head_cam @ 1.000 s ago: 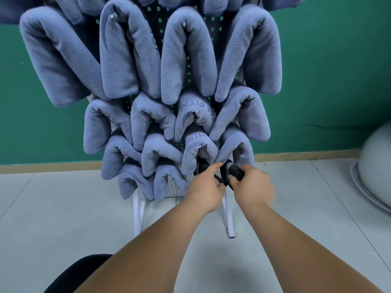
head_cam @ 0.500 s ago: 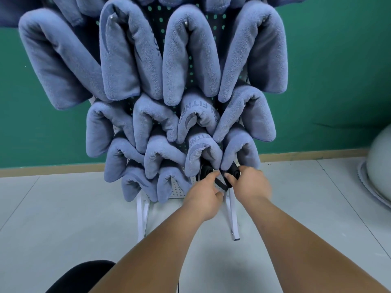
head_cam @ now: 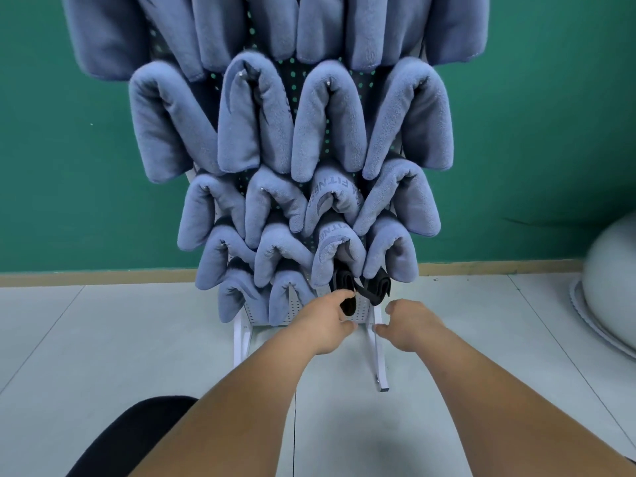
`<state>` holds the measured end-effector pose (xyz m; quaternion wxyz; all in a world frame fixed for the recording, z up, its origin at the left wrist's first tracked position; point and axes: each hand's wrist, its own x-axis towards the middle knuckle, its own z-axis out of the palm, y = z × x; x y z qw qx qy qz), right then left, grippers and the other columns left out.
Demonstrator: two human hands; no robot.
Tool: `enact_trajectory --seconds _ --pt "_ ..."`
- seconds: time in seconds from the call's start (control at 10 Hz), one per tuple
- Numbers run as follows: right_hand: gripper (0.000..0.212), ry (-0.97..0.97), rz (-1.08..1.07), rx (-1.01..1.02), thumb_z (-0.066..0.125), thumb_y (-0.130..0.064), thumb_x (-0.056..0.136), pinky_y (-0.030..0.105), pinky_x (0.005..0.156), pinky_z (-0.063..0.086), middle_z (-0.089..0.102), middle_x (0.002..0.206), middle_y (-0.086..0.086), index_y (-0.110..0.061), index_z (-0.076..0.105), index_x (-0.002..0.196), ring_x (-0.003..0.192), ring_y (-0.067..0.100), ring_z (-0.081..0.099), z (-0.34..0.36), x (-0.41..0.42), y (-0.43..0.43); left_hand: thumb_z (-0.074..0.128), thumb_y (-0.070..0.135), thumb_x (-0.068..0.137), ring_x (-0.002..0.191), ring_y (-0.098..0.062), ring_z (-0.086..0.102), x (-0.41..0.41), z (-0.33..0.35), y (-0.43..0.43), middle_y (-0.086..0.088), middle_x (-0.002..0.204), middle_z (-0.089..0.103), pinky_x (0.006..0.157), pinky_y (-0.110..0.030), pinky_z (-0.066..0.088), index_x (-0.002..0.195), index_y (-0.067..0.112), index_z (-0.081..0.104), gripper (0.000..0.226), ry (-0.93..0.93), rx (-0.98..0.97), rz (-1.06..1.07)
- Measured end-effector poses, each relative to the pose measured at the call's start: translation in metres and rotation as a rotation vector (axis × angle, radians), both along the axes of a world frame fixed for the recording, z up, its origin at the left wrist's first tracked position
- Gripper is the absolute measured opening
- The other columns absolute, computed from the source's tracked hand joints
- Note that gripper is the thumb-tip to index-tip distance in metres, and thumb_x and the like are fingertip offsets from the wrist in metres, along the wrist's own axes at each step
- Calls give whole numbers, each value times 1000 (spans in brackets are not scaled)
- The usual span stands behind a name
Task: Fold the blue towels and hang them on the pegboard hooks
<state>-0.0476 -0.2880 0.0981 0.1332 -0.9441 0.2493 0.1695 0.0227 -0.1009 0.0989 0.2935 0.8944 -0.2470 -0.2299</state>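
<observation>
Head view: one camera looking down along both forearms
Blue towels (head_cam: pixel 327 122): folded and draped over hooks (head_cam: pixel 242 74) in rows, covering the pegboard (head_cam: pixel 292 309) from its top edge almost to its bottom edge
Pegboard: upright on white legs (head_cam: pixel 378 356) on the floor (head_cam: pixel 103 339), in front of a green wall (head_cam: pixel 550 98)
Black cloth (head_cam: pixel 377 290): folded, hanging at the pegboard's bottom right corner, just under the lowest blue towels
Left hand (head_cam: pixel 325 327): fingers pinch the black cloth's lower left end
Right hand (head_cam: pixel 409 327): just below the cloth's right end, apart from it, fingers loosely curled and holding nothing
</observation>
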Motion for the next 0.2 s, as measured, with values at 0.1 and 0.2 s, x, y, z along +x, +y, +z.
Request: enact_trajectory --seconds 0.1,0.2 --pt "54 9 134 15 63 -56 98 37 97 54 62 136 0 -24 56 140 124 24 59 24 -18 15 67 45 99 112 -22 62 -11 13 9 7 128 60 98 -42 56 155 41 40 62 -57 45 -13" --pt "58 -16 204 22 63 -59 96 38 98 53 63 135 1 -28 54 145 123 24 59 42 -34 28 67 47 99 126 -25 59 -22 27 22 1 149 53 104 -41 54 158 37 37 67 -97 86 0"
